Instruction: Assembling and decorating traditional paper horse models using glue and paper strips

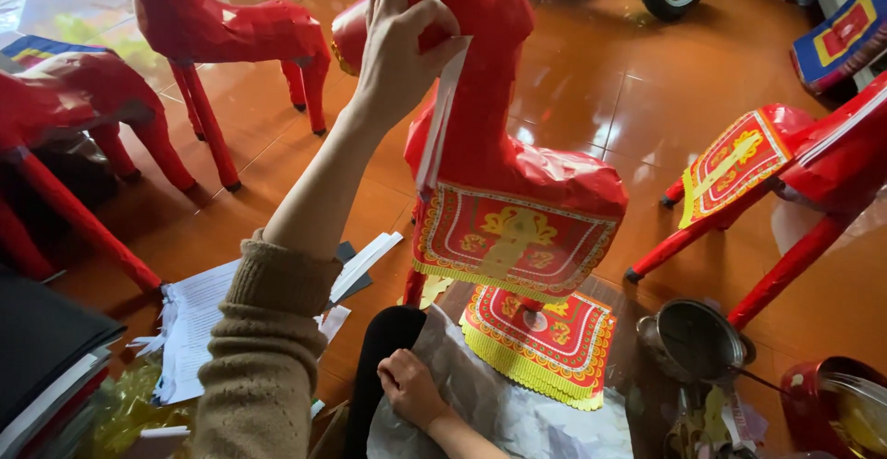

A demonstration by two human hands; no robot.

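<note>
From the head camera, I see my left hand (399, 48) pinching a white paper strip (436, 117) against the neck of the red paper horse (517, 182) right under its fingers. My right hand (409, 387), below, rests loosely closed on crinkled white paper (517, 413). I judge the horse light, hollow and easily dented (thin glossy skin), best steadied at the legs.

The horse (517, 145) is wrapped in glossy red paper, creased and crinkled, with a printed red-and-gold paper saddle (513, 242) fringed in yellow. The left hand (402, 48) pinches a thin white paper strip (436, 117), matt and smooth. The right hand (411, 387) rests on crumpled, slightly shiny grey wrapping (499, 403). The sleeve (263, 348) is ribbed tan knit. The floor (601, 80) is polished orange-brown tile, highly reflective. The pot (698, 339) looks like dull metal.
</note>
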